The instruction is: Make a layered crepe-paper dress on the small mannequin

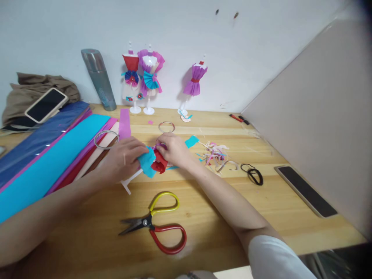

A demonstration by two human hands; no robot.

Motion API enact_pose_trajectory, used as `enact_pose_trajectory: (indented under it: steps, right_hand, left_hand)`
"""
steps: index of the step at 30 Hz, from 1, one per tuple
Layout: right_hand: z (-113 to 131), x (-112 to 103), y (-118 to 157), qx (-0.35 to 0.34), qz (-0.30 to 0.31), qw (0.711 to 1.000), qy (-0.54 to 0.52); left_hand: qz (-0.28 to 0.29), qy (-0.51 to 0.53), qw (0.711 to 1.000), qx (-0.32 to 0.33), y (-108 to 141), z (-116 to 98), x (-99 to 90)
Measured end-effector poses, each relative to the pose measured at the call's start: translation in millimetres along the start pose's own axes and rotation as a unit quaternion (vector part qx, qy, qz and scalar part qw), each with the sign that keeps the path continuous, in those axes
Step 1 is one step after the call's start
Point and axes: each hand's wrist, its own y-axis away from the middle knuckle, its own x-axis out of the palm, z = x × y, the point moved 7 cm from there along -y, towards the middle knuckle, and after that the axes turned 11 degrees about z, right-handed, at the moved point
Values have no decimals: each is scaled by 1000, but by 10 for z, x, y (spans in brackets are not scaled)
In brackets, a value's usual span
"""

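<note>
**Hands at work on a small paper-dressed figure stand**

Left hand [123, 157] grips a piece of turquoise paper [147, 162], its fingers curled over the paper's left side. Right hand [172, 149] is closed on red paper [159, 163] that touches the turquoise piece; both papers sit bunched together between the two hands, just above the middle of the wooden counter [221, 209]. A white stand [130, 181] juts out from beneath the left hand toward the viewer, its base resting on the counter; whether the papers are wrapped around it cannot be told.

Scissors [155, 224] with one yellow and one red loop lie shut on the counter, near and in front of the hands. Sheets of coloured paper [43, 162] in blue, turquoise, purple and red are fanned out at the left, partly under the left forearm, and a wire ring [106, 139] rests on them just beside the left hand. A second, smaller ring [166, 126] lies just behind the right hand. Paper scraps [215, 153] are scattered to the right of it, and a black hair tie [253, 174] lies further right.

Three dressed figures [142, 77] stand against the back wall, beside a metal flask [99, 79]. One phone [46, 104] rests on brown cloth at the far left; another phone [305, 190] lies at the right edge.
</note>
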Motion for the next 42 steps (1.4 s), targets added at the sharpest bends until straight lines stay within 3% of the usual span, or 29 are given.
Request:
enact_pose_trajectory:
  steps: [4, 7, 11, 18, 25, 30, 36, 42]
  right_hand:
    - [-11, -9, 10, 17, -11, 1000, -5]
    - [18, -16, 16, 19, -7, 1000, -11]
    - [35, 6, 8, 17, -2, 1000, 3]
    - [-145, 13, 5, 126, -29, 991, 21]
    - [-133, -9, -1, 134, -31, 991, 7]
    - [-138, -14, 3, 134, -32, 990, -12]
    - [-151, -60, -20, 103, -23, 994, -36]
    - [-119, -134, -16, 32, -12, 998, -58]
  left_hand:
    - [-26, 148, 972, -181, -118, 301, -61]
    - [-23, 263, 932, -247, -194, 465, -6]
    - [-2, 321, 913, -251, -268, 537, 83]
    - [-25, 299, 921, -248, -206, 554, 43]
    - [-37, 371, 885, -280, -95, 551, 81]
    - [16, 347, 904, -248, -266, 426, 99]
    - [61, 175, 964, -192, -515, 248, 50]
    - [76, 30, 986, -148, -670, 88, 45]
